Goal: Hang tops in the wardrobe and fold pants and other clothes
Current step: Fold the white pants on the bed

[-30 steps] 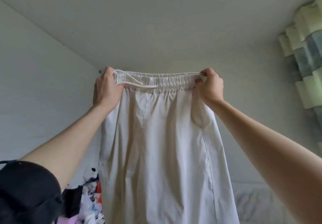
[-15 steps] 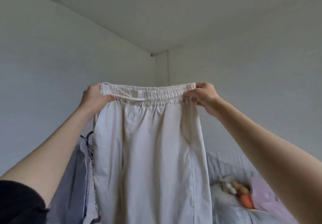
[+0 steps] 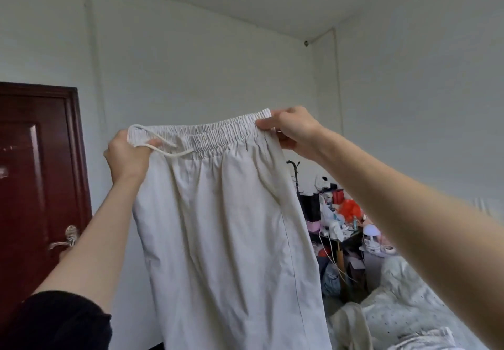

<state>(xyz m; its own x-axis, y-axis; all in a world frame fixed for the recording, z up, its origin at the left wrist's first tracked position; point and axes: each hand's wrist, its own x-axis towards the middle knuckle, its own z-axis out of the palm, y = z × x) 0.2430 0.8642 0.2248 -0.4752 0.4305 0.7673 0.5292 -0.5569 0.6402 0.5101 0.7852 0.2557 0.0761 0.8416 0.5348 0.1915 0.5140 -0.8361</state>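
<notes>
Pants (image 3: 226, 229), cream with a stretchy waistband (image 3: 207, 134), held up in the air, left hand (image 3: 126, 156) and right hand (image 3: 296, 129) each pinching one end, legs hanging down by dark red door (image 3: 35, 175).

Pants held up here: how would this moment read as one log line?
step: holding pants up by waistband | left hand: grips one end | right hand: pinches other end | legs: hang down, unfolded
</notes>
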